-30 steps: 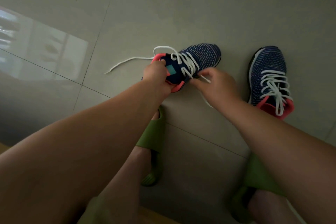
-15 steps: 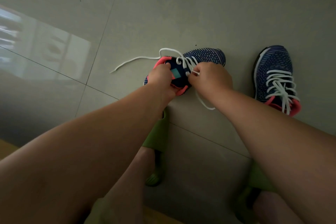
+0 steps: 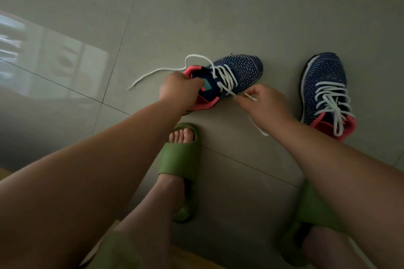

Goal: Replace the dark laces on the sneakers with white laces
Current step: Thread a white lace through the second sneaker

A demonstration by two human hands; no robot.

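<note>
— Moved since before? Right hand (image 3: 265, 105) pulled away from knit sneaker (image 3: 236, 72), now beside it, pinching white lace (image 3: 228, 82) end.
— And left hand (image 3: 177, 89)? Curled around pink padded collar, gripping.
— Second sneaker (image 3: 323, 85)? Farther right on glossy tile floor (image 3: 218, 17), laced white, flat woven cord.

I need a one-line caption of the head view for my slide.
Left hand grips the sneaker collar; right hand pinches its white lace.
</note>
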